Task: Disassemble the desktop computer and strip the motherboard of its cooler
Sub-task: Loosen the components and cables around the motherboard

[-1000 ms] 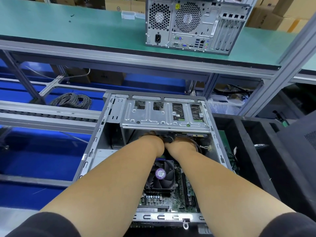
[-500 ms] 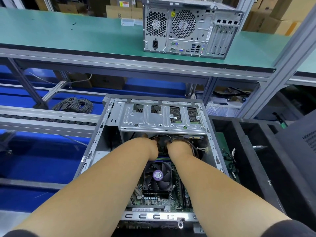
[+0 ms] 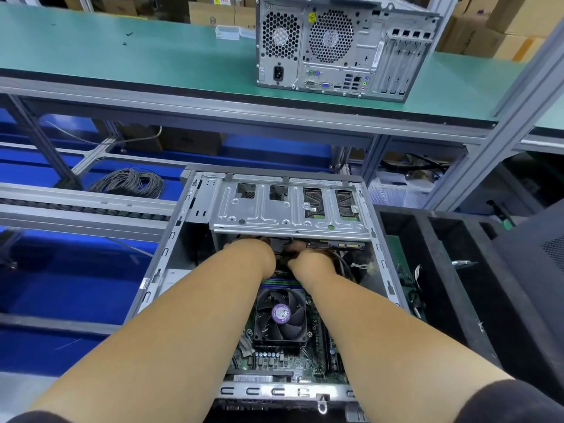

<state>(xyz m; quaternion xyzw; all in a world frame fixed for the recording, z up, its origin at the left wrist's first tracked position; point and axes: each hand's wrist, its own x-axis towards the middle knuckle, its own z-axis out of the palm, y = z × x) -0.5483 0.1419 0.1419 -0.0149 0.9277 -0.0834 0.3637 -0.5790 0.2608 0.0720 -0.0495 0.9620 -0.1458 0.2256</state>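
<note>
An open desktop case (image 3: 158, 270) lies on its side in front of me. Inside it, the green motherboard (image 3: 274, 361) carries a black cooler fan (image 3: 280, 315) with a purple hub label. Both my arms reach over the cooler to the gap under the silver drive cage (image 3: 274, 215). My left hand (image 3: 253, 253) has its fingers tucked under the cage edge, out of sight. My right hand (image 3: 308, 259) sits close beside it, fingers curled on the black cables (image 3: 282, 259) between the two hands. A drive's connector edge (image 3: 348, 246) shows just right of my right hand.
A second, closed computer (image 3: 335, 47) stands on the green bench (image 3: 152, 50) above. Black foam bins (image 3: 427, 254) holding a circuit board flank the case on the right. A grey wire coil (image 3: 128, 181) and metal rails lie to the left over blue flooring.
Both hands stay under the drive cage; they have parted slightly, and the black cable loop seen between them is pulled lower. My view has tilted a little.
</note>
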